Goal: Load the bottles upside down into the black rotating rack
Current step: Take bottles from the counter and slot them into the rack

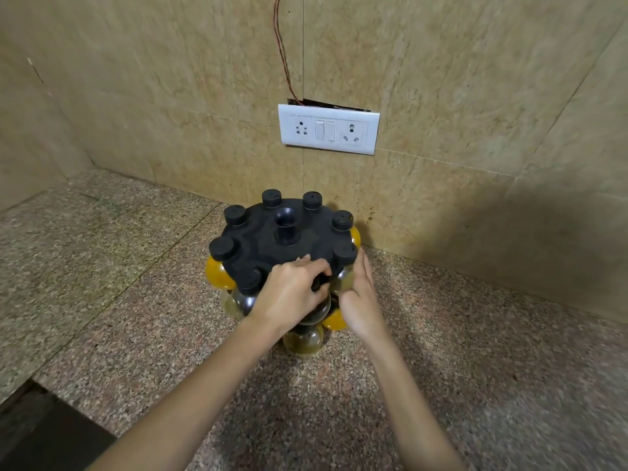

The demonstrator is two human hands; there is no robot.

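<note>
The black rotating rack point(272, 248) stands on the granite counter near the wall. Several bottles hang in its rim slots with black caps up, such as one cap point(222, 248) at the left; round bodies below hold yellow point(217, 275) or dark contents. My left hand point(292, 294) curls its fingers around a dark bottle point(317, 309) at the rack's front edge, at a slot there. My right hand point(358, 294) lies flat against a neighbouring clear bottle point(343, 278) at the front right, fingers straight. A lower tier of bottles point(303, 339) shows under my hands.
The speckled granite counter point(441, 351) runs in front and to both sides. A tiled wall rises just behind the rack, with a white socket and switch panel point(328, 129) and a loose wire above. The counter's edge drops off at the lower left point(68, 402).
</note>
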